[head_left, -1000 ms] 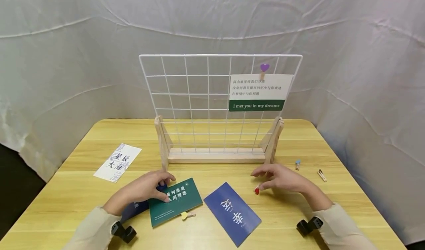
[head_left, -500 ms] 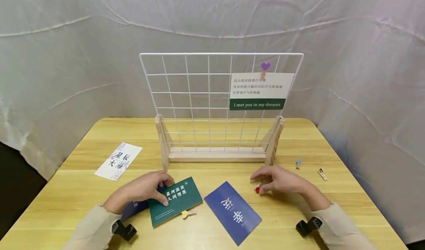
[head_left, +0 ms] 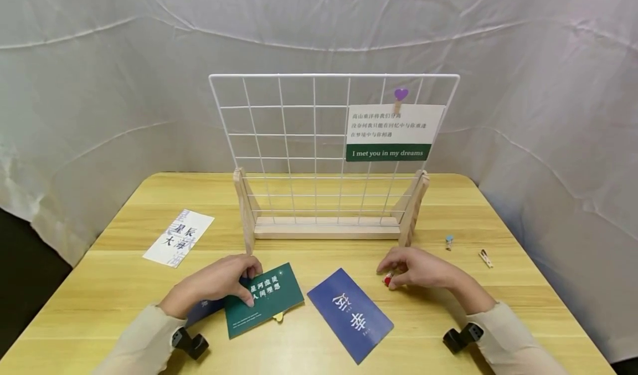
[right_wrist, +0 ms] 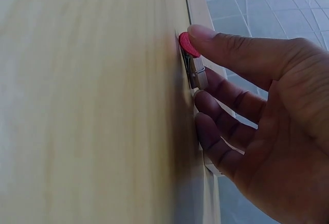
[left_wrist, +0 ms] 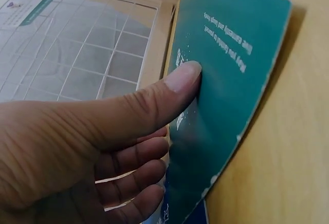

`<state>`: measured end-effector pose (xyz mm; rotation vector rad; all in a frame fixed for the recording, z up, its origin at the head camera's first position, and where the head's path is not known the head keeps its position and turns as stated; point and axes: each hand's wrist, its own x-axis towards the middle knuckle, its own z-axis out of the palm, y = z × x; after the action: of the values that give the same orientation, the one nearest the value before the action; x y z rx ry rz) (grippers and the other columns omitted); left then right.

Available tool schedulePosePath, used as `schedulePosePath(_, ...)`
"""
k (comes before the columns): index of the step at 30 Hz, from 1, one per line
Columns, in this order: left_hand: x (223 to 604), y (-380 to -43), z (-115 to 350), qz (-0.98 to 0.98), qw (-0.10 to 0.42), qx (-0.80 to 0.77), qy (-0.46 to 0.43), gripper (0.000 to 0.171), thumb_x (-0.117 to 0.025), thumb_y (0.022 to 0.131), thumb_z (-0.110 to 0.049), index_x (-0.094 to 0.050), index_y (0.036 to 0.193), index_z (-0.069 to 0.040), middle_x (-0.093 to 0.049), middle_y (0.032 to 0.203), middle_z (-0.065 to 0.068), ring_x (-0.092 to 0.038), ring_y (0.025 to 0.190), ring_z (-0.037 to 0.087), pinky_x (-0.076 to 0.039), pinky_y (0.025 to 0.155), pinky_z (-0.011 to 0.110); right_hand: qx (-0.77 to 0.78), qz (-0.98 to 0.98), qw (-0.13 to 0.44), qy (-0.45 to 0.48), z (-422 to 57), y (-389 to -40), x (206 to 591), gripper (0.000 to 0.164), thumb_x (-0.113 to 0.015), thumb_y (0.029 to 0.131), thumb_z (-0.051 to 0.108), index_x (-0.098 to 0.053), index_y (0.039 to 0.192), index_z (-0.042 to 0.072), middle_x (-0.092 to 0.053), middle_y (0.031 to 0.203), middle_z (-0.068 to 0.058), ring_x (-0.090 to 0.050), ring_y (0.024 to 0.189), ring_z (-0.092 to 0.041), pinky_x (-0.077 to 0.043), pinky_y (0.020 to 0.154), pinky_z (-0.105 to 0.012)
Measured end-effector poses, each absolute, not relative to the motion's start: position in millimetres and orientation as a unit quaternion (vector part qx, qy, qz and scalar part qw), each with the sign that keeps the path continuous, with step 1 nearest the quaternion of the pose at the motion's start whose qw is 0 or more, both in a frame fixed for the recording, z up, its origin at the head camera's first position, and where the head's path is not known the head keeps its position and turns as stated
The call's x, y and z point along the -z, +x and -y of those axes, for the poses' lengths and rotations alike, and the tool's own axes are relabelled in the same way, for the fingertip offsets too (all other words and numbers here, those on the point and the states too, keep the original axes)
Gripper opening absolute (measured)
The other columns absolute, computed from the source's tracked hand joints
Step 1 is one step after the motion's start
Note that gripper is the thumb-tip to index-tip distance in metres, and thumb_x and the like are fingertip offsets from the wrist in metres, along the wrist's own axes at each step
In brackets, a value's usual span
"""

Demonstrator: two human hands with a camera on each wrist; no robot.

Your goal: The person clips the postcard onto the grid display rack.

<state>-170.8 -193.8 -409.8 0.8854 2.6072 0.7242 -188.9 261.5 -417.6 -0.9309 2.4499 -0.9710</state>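
Observation:
My left hand [head_left: 221, 281] pinches a green postcard [head_left: 269, 300], thumb on its printed face and fingers at its upper left edge. In the left wrist view, the green card [left_wrist: 226, 80] tilts over the wooden table. A yellow-topped clip [head_left: 279, 317] pokes out from beneath its lower edge. Partly hidden under my left hand lies a dark blue card [head_left: 204, 310]. My right hand [head_left: 423, 270] holds a small wooden clothespin [right_wrist: 198, 72] with a red top, thumb against the red part, fingertips by the wooden end. Between the hands lies a blue card [head_left: 351, 317].
A white wire grid [head_left: 299, 137] stands in a wooden base [head_left: 326, 231] behind the hands. A purple-heart clothespin [head_left: 401, 95] fixes a white-and-green card [head_left: 389, 134] to it. A white card [head_left: 179, 237] lies left; a blue-topped clip [head_left: 449, 242] and a pale clip [head_left: 485, 258] lie right.
The green card's lower edge now covers more of the yellow-topped clip. Both hands keep nearly the same places, and the whole head view has shifted slightly.

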Motion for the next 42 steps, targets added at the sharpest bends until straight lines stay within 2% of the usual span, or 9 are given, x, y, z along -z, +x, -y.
schedulePosePath(10, 400, -160, 191, -0.922, 0.163, -0.212, 0.281, 0.067, -0.089, 0.066, -0.042, -0.06, 0.115, -0.005, -0.057, 0.102, 0.001, -0.055, 0.093, 0.019, -0.049, 0.087, 0.045, 0.335, -0.867, 0.171, -0.326, -261, -189, 418, 0.024, -0.079, 0.084, 0.018, -0.073, 0.107, 0.017, -0.063, 0.101, 0.004, -0.06, 0.09, -0.017, -0.052, 0.079, -0.032)
schedulePosePath(20, 401, -155, 185, -0.935, 0.142, -0.17, 0.278, 0.065, -0.093, 0.061, -0.036, -0.058, 0.107, -0.006, -0.051, 0.096, 0.0, -0.048, 0.086, 0.016, -0.049, 0.081, 0.039, 0.322, -0.873, 0.162, -0.328, -260, -191, 420, 0.021, -0.078, 0.084, 0.019, -0.074, 0.104, 0.019, -0.063, 0.097, 0.005, -0.057, 0.085, -0.016, -0.049, 0.074, -0.029)
schedulePosePath(26, 404, -157, 188, -0.93, 0.126, -0.188, 0.291, 0.064, -0.093, 0.061, -0.034, -0.055, 0.105, -0.007, -0.051, 0.094, -0.001, -0.047, 0.083, 0.015, -0.048, 0.077, 0.037, 0.313, -0.877, 0.159, -0.327, -260, -190, 419, 0.017, -0.077, 0.085, 0.016, -0.074, 0.102, 0.018, -0.062, 0.093, 0.006, -0.054, 0.081, -0.011, -0.048, 0.071, -0.027)
schedulePosePath(34, 406, -160, 190, -0.923, 0.108, -0.215, 0.3, 0.064, -0.093, 0.061, -0.03, -0.051, 0.105, -0.009, -0.052, 0.09, -0.002, -0.047, 0.079, 0.013, -0.045, 0.071, 0.033, 0.306, -0.879, 0.147, -0.335, -259, -190, 419, 0.013, -0.076, 0.086, 0.013, -0.074, 0.097, 0.019, -0.063, 0.091, 0.009, -0.058, 0.082, -0.007, -0.051, 0.073, -0.027)
schedulePosePath(42, 401, -161, 192, -0.925, 0.088, -0.233, 0.285, 0.06, -0.09, 0.068, -0.025, -0.053, 0.115, -0.014, -0.059, 0.11, 0.007, -0.058, 0.096, 0.021, -0.051, 0.08, 0.043, 0.305, -0.881, 0.147, -0.33, -258, -189, 419, 0.01, -0.074, 0.087, 0.012, -0.073, 0.093, 0.02, -0.063, 0.088, 0.01, -0.059, 0.08, -0.006, -0.051, 0.072, -0.026)
